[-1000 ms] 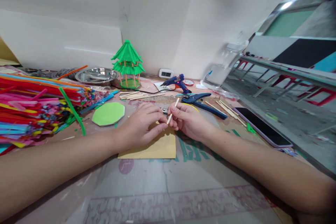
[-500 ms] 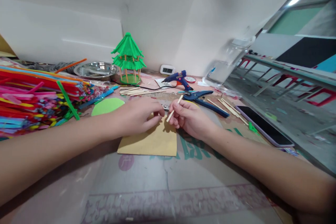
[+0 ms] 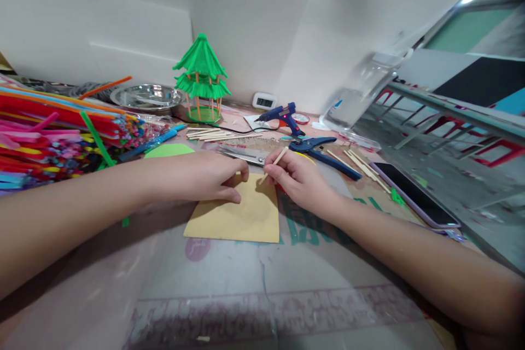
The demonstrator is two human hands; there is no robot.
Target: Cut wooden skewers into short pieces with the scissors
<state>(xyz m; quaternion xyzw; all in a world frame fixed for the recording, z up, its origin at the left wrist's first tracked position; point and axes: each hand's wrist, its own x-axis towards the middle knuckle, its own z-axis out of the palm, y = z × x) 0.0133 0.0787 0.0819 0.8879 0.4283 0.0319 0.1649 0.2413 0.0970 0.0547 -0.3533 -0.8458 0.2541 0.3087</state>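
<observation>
In my right hand (image 3: 297,178) a short thin wooden stick (image 3: 274,164) is pinched between thumb and fingers, its lower tip over a yellow sheet (image 3: 241,219). My left hand (image 3: 217,178) rests at the sheet's left part, thumb and fingers apart and nothing between them. Just beyond the hands lies a pair of scissors (image 3: 246,156), its handles partly hidden by my right hand. Blue-handled cutters (image 3: 315,150) lie behind my right hand. A light green piece (image 3: 172,149) shows behind my left forearm.
Bundles of colourful pipe cleaners (image 3: 53,131) fill the left side. At the back stand a metal dish (image 3: 147,97), a green two-tiered pavilion model (image 3: 202,74), a small digital clock (image 3: 263,100) and a blue glue gun (image 3: 283,116). Right lie loose sticks (image 3: 363,165) and a phone (image 3: 414,192).
My left hand has drawn back left, away from the stick, and its fingers have spread. The scissors show more. My right hand still holds the stick, and the view has shifted slightly.
</observation>
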